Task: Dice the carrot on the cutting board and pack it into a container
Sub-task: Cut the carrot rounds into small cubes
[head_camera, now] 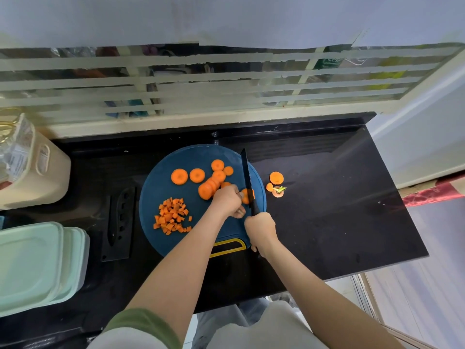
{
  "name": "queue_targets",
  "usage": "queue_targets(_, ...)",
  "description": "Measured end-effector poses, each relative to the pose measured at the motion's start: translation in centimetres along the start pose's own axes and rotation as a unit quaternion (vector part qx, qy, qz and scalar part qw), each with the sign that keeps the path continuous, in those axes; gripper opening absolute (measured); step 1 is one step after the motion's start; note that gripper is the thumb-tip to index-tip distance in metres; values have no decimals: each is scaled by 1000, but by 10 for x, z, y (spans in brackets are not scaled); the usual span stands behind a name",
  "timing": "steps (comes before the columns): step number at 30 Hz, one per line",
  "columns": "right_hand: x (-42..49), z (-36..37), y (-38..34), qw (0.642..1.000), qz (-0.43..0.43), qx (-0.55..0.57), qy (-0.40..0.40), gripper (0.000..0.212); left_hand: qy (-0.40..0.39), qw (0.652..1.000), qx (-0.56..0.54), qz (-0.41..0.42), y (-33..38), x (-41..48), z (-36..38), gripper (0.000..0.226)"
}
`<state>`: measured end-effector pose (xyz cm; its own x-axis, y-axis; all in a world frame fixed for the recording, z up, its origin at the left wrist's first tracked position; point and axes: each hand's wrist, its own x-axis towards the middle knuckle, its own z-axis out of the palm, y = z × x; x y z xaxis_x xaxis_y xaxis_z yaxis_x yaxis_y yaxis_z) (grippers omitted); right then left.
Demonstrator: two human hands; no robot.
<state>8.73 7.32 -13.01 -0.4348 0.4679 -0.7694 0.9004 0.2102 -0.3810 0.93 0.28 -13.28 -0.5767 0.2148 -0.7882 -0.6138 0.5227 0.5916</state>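
Black counter (327,210) carries everything. Mint containers (37,260) are stacked at its left edge, lids on. Two rims show, maybe more, can't tell. One beige tub (42,172) sits behind them. One round blue cutting board (161,177) is mid-counter, with one black knife sheath (120,222) just left of it.

Step in hand: dicing, roughly partway, nothing packed yet. Right grip (260,229) is closed tight round the handle of the one black knife (247,172), its blade pointing away from the person along the board's right side. Left grip (227,201) is curled, fingertips pinning a carrot piece (247,196) against the blade, which crosses the piece.

Next move likely calls for a straight downward cut with the left fingertips tucked back, then turning the strips and cross-cutting. After that, the same for the remaining rounds. Only then bring over a mint container, pull its lid and scrape the dice in.

Carrot counts:
- One fanned stack of slices (208,188) touches the left grip; the number inside is unreadable.
- About five loose rounds (179,176) lie flat on the far half of the board.
- One pile of dice (171,215) is on the board's left side, too many cubes to count.
- Three scraps (276,178) lie off the board on the counter to the right, one with a green stem stub.
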Motion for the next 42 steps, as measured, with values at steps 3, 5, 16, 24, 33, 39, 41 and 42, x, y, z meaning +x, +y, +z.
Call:
queue_targets(3,4,3,-5,1000,8,0,6,29,2,1000,20,20,-2,2,0,17)
queue_targets(5,6,3,-8,1000,13,23,6,28,7,999,22,29,-4,4,-1,17)
queue_targets(16,-5,-6,6,996,-53,76,-4,15,-1,999,31,13,-4,5,-3,21)
queue_targets(24,-11,-6,9,997,-47,63,-8,9,-13,999,31,-9,5,3,-3,19)
queue_targets(33,-6,1,10,999,-26,1,26,26,-23,999,24,-1,1,6,-3,19)
queue_targets(39,0,6,10,998,-52,-23,18,33,-31,999,9,-9,-1,5,-4,19)
queue_targets(41,1,7,8,998,-63,-29,8,35,-31,999,3,-7,-3,5,-4,15)
queue_targets(42,3,7,5,998,-61,-23,7,34,-32,999,4,-6,-4,5,-4,14)
